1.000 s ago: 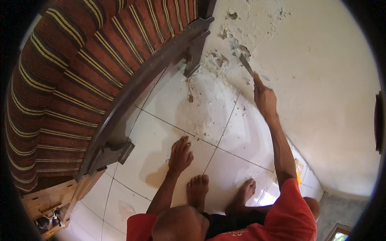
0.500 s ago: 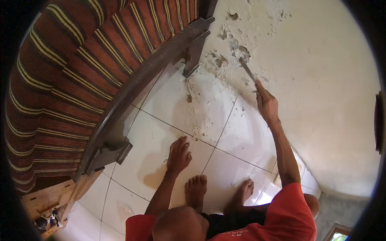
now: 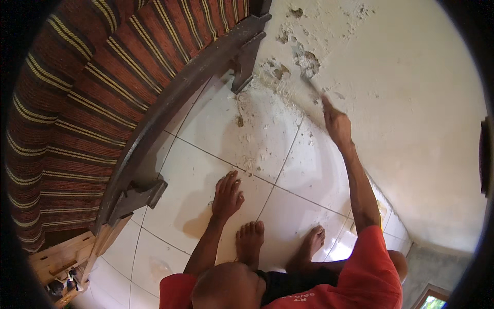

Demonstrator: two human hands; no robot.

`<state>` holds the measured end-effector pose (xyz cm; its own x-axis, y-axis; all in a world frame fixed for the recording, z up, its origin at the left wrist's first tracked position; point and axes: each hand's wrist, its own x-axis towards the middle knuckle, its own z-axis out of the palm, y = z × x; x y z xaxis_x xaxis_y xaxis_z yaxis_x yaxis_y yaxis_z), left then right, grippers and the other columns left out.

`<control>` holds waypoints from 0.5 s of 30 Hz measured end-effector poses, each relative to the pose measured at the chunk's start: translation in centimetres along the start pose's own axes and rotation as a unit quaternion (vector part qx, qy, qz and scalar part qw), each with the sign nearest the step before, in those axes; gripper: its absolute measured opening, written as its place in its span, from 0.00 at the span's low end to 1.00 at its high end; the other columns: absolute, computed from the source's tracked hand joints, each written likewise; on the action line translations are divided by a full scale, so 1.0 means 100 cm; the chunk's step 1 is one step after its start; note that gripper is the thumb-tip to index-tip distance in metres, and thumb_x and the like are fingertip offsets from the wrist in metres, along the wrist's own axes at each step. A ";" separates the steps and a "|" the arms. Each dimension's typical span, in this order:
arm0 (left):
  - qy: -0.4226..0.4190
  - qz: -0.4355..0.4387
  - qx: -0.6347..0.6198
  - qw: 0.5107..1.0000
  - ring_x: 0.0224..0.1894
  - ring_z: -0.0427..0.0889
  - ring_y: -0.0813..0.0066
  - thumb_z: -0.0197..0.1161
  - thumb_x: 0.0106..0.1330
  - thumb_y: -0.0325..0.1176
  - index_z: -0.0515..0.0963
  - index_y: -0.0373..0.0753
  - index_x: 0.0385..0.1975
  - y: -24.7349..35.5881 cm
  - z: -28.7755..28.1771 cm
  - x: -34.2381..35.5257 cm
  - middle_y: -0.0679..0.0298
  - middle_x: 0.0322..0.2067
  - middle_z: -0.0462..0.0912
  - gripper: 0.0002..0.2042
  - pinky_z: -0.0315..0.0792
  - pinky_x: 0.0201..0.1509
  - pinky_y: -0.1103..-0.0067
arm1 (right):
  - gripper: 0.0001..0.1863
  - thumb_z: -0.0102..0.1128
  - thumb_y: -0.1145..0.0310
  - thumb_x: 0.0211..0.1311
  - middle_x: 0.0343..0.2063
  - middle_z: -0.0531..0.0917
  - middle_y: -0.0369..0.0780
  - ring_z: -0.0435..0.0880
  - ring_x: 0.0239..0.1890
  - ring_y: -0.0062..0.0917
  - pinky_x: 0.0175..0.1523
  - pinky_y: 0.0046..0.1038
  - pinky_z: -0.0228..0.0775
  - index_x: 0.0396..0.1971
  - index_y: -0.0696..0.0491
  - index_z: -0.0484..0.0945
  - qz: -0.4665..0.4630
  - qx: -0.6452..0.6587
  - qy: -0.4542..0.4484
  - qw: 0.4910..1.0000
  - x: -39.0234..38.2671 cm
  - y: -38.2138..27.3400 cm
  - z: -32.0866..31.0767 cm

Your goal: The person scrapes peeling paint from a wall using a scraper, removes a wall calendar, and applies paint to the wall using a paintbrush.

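The right hand (image 3: 337, 123) is reaching up and forward to the cream plastered wall (image 3: 411, 103), its fingers wrapped around the handle of a scraper (image 3: 312, 88). The thin blade is running up and to the left from the knuckles, and its tip is meeting the wall just below a grey patch of flaked plaster (image 3: 307, 61). The blade is too narrow and blurred to tell how flat it is lying against the surface.

The left hand (image 3: 227, 193) is pressing palm down on the white floor tiles (image 3: 206, 134), fingers spread and pointing forward, holding nothing. It is sitting well apart from the scraper, lower and to the left of the right hand. Plaster crumbs and white dust (image 3: 252, 123) are lying on the tiles between the two hands, thickest near the foot of the wall.

Just behind the left hand, two bare feet (image 3: 249, 239) are resting on the tiles. Far to its left, a striped red sofa (image 3: 77, 92) with a dark wooden frame (image 3: 170, 103) is standing.
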<state>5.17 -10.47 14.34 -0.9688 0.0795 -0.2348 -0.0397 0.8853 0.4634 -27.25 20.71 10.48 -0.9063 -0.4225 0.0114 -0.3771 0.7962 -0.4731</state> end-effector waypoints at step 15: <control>-0.021 -0.028 0.011 0.999 0.72 0.59 0.57 0.59 0.62 0.34 0.71 0.33 0.54 -0.016 0.001 -0.007 0.54 0.68 0.62 0.21 0.55 0.72 0.57 | 0.21 0.52 0.66 0.69 0.28 0.83 0.53 0.83 0.29 0.49 0.34 0.46 0.75 0.62 0.44 0.74 0.118 0.056 -0.031 0.991 -0.001 -0.048 0.031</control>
<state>5.89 -11.88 13.66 -0.9540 0.0479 -0.2960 -0.0882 0.8987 0.4297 -24.78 15.62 10.04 -0.9520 -0.2590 -0.1633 -0.1296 0.8242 -0.5513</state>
